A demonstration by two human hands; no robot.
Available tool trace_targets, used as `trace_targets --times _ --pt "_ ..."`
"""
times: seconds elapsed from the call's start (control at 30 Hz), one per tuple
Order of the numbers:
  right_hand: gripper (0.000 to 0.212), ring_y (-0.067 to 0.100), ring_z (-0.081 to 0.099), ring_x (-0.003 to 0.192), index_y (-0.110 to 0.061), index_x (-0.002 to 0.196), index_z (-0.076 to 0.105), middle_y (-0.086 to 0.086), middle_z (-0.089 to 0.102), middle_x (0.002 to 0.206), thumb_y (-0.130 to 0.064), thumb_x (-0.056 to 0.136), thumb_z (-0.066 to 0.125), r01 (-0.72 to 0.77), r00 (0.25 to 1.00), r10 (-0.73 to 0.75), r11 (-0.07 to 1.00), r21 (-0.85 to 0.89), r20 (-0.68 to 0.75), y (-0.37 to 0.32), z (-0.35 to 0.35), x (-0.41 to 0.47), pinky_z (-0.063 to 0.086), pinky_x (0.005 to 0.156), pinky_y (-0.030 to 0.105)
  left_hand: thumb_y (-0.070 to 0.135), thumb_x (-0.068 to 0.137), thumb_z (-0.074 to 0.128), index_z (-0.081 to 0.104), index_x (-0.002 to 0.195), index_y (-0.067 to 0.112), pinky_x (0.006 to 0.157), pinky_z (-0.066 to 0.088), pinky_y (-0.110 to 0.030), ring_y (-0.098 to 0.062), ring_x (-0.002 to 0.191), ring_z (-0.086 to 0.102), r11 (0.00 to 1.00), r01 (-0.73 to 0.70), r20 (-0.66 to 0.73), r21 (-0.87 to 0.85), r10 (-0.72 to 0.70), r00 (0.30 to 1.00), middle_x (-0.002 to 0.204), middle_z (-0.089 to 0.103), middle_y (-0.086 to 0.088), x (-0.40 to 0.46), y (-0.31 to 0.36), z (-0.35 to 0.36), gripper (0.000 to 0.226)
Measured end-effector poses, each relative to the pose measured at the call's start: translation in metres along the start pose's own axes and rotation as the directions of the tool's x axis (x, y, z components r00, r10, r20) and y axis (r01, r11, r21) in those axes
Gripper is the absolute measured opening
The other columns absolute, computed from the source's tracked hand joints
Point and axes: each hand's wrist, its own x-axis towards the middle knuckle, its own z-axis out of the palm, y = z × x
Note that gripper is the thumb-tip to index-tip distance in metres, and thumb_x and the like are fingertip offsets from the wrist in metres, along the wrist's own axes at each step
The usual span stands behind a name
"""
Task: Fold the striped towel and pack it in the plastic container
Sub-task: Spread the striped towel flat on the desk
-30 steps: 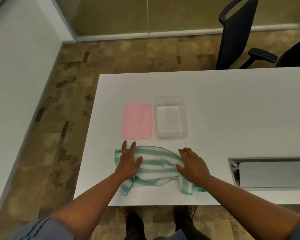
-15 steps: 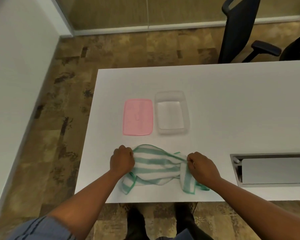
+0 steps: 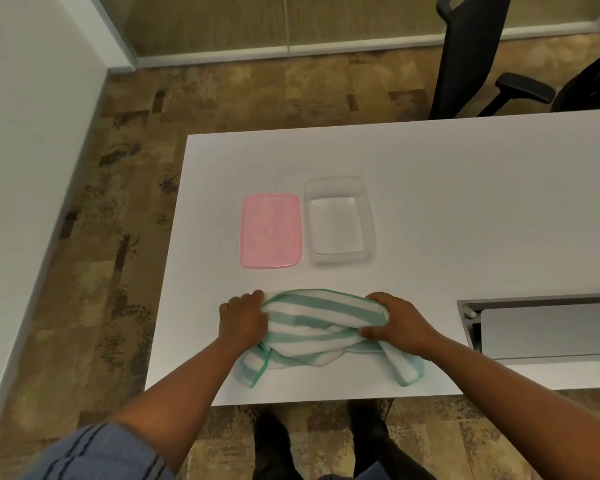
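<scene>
The green-and-white striped towel [image 3: 317, 329] lies bunched near the front edge of the white table [image 3: 465, 202]. My left hand [image 3: 244, 318] grips its left end and my right hand [image 3: 394, 322] grips its right end, with the middle stretched between them. Loose corners hang out toward the table edge on both sides. The clear plastic container [image 3: 338, 220] stands open and empty just beyond the towel. Its pink lid [image 3: 270, 231] lies flat to the left of it.
A recessed grey cable tray [image 3: 541, 327] is set into the table at the right. Two black office chairs [image 3: 471, 53] stand beyond the far edge. Patterned floor lies to the left, and a white wall [image 3: 32, 116] runs along it.
Both hands went from lying flat on the towel to gripping its ends. The towel is now gathered and pulled a little wider between them.
</scene>
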Motion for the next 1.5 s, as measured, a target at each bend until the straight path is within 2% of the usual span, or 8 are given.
trace_targets --times 0.2,0.4,0.53,0.7,0.9,1.07,1.3,1.5 --pt "0.025 0.024 0.056 0.102 -0.019 0.113 0.058 0.004 0.056 0.114 -0.025 0.089 0.062 -0.046 0.990 0.098 0.907 -0.419 0.103 0.019 -0.005 0.007 0.043 0.084 0.033 0.032 0.078 0.055 0.061 0.082 0.015 0.076 0.046 -0.036 -0.030 0.098 0.053 0.957 -0.178 -0.071 -0.229 0.166 0.984 0.104 0.058 -0.003 -0.010 -0.005 -0.008 0.019" --pt "0.035 0.032 0.058 0.104 -0.015 0.112 0.055 0.007 0.061 0.114 -0.021 0.082 0.038 -0.012 0.999 0.025 0.948 -0.318 0.038 0.027 0.008 0.003 0.051 0.087 0.048 0.038 0.086 0.067 0.010 0.158 0.032 0.108 0.043 -0.046 -0.028 0.151 0.020 0.969 -0.092 0.174 -0.229 0.134 0.976 0.168 -0.011 0.002 -0.023 -0.003 -0.007 0.092" --pt "0.035 0.029 0.057 0.121 -0.014 0.128 0.057 0.006 0.060 0.133 -0.010 0.097 0.042 0.013 0.987 0.040 0.947 -0.322 0.158 0.026 0.016 -0.001 0.043 0.101 0.038 0.035 0.080 0.073 -0.015 0.156 0.037 0.098 0.049 -0.046 -0.033 0.140 0.033 0.982 -0.088 0.266 -0.166 0.131 0.955 0.162 0.020 -0.001 -0.024 0.001 -0.005 0.116" --pt "0.028 0.023 0.054 0.115 -0.016 0.116 0.058 0.006 0.060 0.130 -0.008 0.093 0.044 0.010 0.872 0.169 0.932 -0.362 0.460 0.016 0.012 -0.012 0.042 0.096 0.033 0.040 0.074 0.076 0.039 0.141 0.026 0.089 0.050 -0.040 -0.025 0.115 0.050 0.991 -0.123 0.403 -0.044 0.130 0.906 0.129 0.052 -0.001 -0.025 -0.001 -0.003 0.078" --pt "0.048 0.031 0.069 0.104 -0.014 0.117 0.064 0.013 0.071 0.115 -0.007 0.070 0.056 -0.297 0.670 0.333 0.939 -0.171 0.663 0.022 -0.005 -0.019 0.059 0.092 0.046 0.067 0.076 0.070 0.071 0.099 0.020 0.079 0.050 -0.031 -0.016 0.084 0.062 0.974 -0.045 0.788 -0.221 0.205 0.581 0.095 0.069 0.002 -0.035 -0.009 -0.009 0.052" --pt "0.034 0.038 0.070 0.097 -0.011 0.100 0.067 0.019 0.073 0.105 -0.011 0.067 0.059 -0.328 0.826 0.302 0.944 -0.030 0.476 0.024 -0.025 -0.005 0.060 0.080 0.044 0.064 0.067 0.081 0.076 0.100 0.024 0.087 0.058 -0.033 -0.015 0.087 0.073 0.889 0.111 0.588 -0.445 0.197 0.784 0.096 0.077 0.005 -0.030 -0.023 -0.025 0.052" --pt "0.022 0.026 0.058 0.101 -0.026 0.100 0.051 0.003 0.063 0.109 -0.014 0.082 0.056 -0.036 0.975 0.146 0.846 -0.532 0.167 0.005 -0.038 0.027 0.039 0.076 0.034 0.043 0.083 0.076 0.063 0.091 0.018 0.067 0.044 -0.029 -0.022 0.086 0.064 0.953 -0.011 0.395 -0.304 0.137 0.908 0.095 0.067 -0.001 0.004 -0.029 -0.052 0.029" --pt "0.065 0.035 0.048 0.126 -0.022 0.132 0.058 0.007 0.055 0.141 -0.005 0.071 0.068 -0.053 0.933 -0.192 0.765 -0.642 -0.305 0.018 -0.014 0.035 0.036 0.094 0.051 0.029 0.080 0.076 0.059 0.118 0.018 0.087 0.047 -0.042 -0.034 0.107 0.059 0.985 -0.082 -0.213 -0.152 0.049 0.976 0.118 0.063 -0.006 0.003 -0.025 -0.029 0.042"
